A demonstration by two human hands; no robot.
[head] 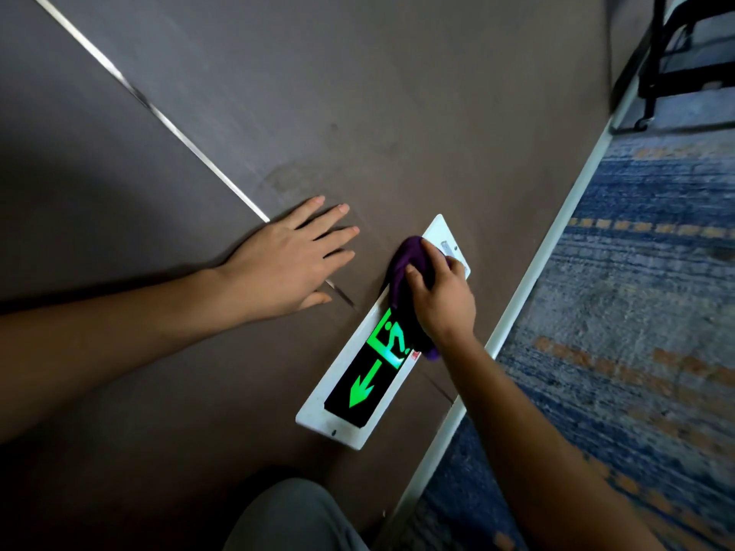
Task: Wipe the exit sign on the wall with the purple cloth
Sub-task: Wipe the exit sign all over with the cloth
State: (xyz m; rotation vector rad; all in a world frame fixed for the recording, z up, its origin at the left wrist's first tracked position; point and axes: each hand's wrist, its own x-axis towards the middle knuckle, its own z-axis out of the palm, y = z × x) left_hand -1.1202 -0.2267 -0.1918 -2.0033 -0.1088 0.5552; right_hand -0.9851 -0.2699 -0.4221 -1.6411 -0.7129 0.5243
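Observation:
The exit sign [360, 385] is a white-framed plate set low in a brown wall, with a black panel showing a lit green running figure and arrow. My right hand [443, 302] grips the bunched purple cloth [409, 268] and presses it on the upper half of the sign, covering part of the panel. A tail of the cloth sticks out below my wrist. My left hand [296, 258] lies flat on the wall to the left of the sign, fingers spread, holding nothing.
A metal strip [159, 113] runs diagonally across the brown wall [358, 113]. A white skirting board [557, 232] meets blue and orange patterned carpet [636, 312]. A black wheeled frame [676, 73] stands at the top right. My grey-clad knee [294, 518] is at the bottom.

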